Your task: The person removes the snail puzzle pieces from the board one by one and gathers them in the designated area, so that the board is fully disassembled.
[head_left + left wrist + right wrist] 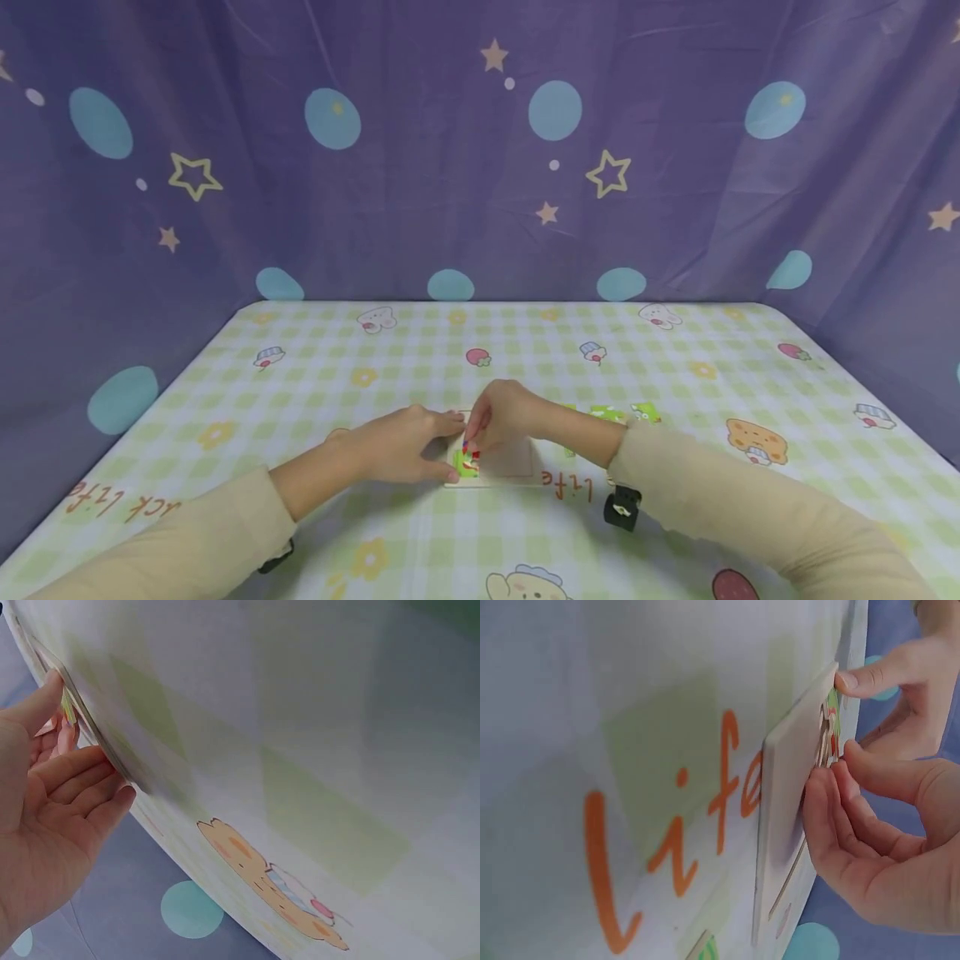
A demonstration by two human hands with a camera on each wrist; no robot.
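A wooden jigsaw puzzle board (512, 464) lies on the table in front of me, with bare wood across its right part. Green and red puzzle pieces (465, 463) sit in its left part. My left hand (397, 443) holds the board at its left side, thumb at the near corner and fingers farther back. Over the tray, my right hand (504, 417) pinches a small puzzle piece between thumb and fingertips, beside the laid pieces. In the right wrist view, the fingers (821, 799) hide most of that piece.
Several loose green puzzle pieces (645, 412) lie on the table to the right, partly behind the right forearm. A green-and-white checked cloth (420, 533) with printed pictures covers the table. A purple curtain (450, 183) hangs behind it.
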